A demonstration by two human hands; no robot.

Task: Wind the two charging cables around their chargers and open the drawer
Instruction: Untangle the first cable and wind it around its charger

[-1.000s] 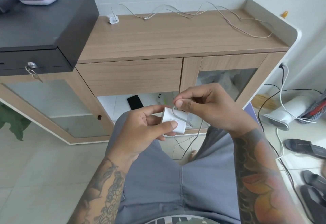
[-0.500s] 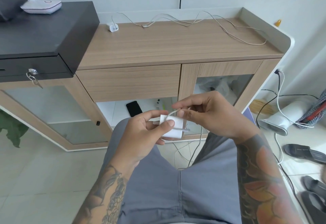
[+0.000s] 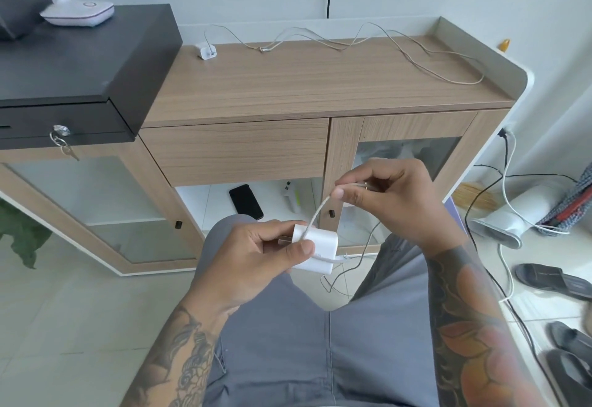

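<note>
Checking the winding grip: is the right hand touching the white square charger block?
Apart. The head view shows the right hand pinching the thin cable above the white charger block, with clear space between them.

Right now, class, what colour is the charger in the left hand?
White. The charger, gripped by the left hand, shows best in the head view.

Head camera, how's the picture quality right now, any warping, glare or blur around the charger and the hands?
Head view: wide-angle warping bows the cabinet top and its edges; soft, even daylight, no hard shadows; faint reflections on the glass door; the white charger, left hand and right hand are fairly sharp, with the pinched cable slightly soft.
</note>
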